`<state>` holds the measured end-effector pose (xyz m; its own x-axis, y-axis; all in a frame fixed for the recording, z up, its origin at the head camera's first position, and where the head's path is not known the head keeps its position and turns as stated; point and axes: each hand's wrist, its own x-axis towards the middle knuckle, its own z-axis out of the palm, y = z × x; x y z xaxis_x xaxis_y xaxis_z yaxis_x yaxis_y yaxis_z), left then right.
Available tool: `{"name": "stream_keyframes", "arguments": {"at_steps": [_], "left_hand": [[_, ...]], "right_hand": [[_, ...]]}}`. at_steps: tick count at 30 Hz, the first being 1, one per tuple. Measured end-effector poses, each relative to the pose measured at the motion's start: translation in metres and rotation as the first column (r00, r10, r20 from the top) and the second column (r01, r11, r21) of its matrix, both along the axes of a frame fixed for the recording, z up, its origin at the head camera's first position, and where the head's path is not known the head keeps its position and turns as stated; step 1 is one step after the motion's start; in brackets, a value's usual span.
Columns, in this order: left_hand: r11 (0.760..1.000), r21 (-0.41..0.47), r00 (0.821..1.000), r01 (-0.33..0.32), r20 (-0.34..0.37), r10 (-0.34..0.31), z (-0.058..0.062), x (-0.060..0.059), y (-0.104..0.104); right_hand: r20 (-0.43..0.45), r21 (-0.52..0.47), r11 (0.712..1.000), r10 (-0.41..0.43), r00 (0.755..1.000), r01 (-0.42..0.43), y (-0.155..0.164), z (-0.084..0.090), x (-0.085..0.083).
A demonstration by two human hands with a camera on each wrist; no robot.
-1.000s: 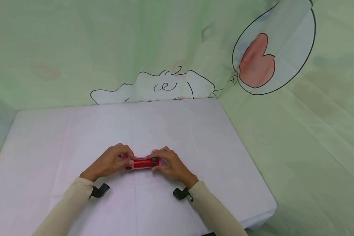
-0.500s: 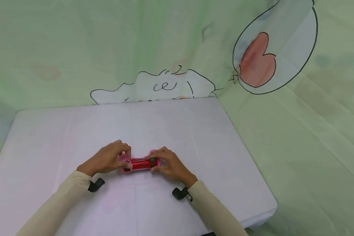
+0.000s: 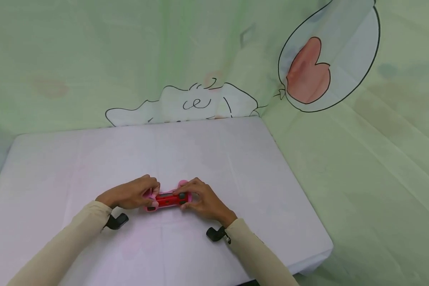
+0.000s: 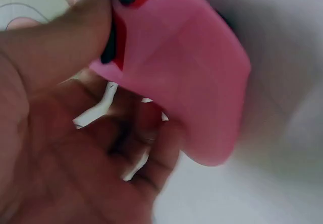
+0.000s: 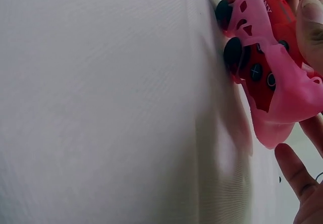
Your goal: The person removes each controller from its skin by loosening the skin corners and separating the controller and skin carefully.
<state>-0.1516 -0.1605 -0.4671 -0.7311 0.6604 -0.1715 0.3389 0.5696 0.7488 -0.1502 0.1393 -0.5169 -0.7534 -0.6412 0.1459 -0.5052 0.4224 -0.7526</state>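
Observation:
A red game controller (image 3: 167,200) wears a soft pink silicone cover (image 5: 290,93), held just at the table's surface near the middle of the head view. My left hand (image 3: 130,193) grips its left end, thumb at the dark shoulder buttons and fingers curled by the pink handle (image 4: 202,82) in the left wrist view. At the right end my right hand (image 3: 207,200) holds the controller between thumb and fingers. Black thumbsticks and round buttons (image 5: 256,72) poke through openings in the cover in the right wrist view. The cover stretches over the handles; the red edge between the hands is bare.
The table (image 3: 200,155) has a white cloth. Green fabric walls (image 3: 93,59) with a drawn balloon and red heart stand behind it and at right. A dark object (image 3: 249,283) shows at the bottom edge. Black cameras (image 3: 216,234) sit on both wrists.
The left hand shifts left and its fingers curl in more closely at the controller's left end. The controller moves slightly left, with the right hand keeping its hold.

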Motion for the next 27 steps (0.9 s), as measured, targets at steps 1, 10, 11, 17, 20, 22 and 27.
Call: {"name": "stream_keyframes", "arguments": {"at_steps": [1, 10, 11, 17, 20, 22, 27], "left_hand": [[1.000, 0.011, 0.999, -0.003, -0.037, 0.003, -0.002, 0.001, 0.000], [0.972, 0.195, 0.976, -0.131, -0.147, 0.161, -0.020, 0.017, -0.010], [0.966, 0.214, 0.974, -0.145, -0.141, 0.178, -0.021, 0.019, -0.012], [0.941, 0.254, 0.950, -0.223, -0.162, 0.269, -0.028, 0.030, -0.022], [0.927, 0.271, 0.926, -0.260, -0.203, 0.319, -0.030, 0.036, -0.022], [0.919, 0.278, 0.905, -0.280, -0.243, 0.349, -0.030, 0.039, -0.021], [0.915, 0.257, 0.863, -0.312, -0.327, 0.386, -0.029, 0.047, -0.015]], "right_hand": [[-0.007, -0.002, 1.000, -0.002, 1.000, 0.002, 0.000, -0.001, 0.000], [-0.092, 0.003, 1.000, -0.016, 0.996, 0.016, -0.003, -0.006, 0.002], [-0.097, 0.008, 1.000, -0.020, 0.995, 0.021, -0.004, -0.006, 0.002], [-0.118, 0.042, 0.998, -0.047, 0.992, 0.053, -0.004, -0.005, 0.001], [-0.113, 0.046, 0.997, -0.051, 0.992, 0.056, -0.005, -0.005, 0.001], [-0.102, 0.045, 0.997, -0.054, 0.993, 0.059, -0.005, -0.004, 0.002], [-0.070, 0.048, 0.997, -0.063, 0.996, 0.066, -0.006, -0.002, 0.004]]}}
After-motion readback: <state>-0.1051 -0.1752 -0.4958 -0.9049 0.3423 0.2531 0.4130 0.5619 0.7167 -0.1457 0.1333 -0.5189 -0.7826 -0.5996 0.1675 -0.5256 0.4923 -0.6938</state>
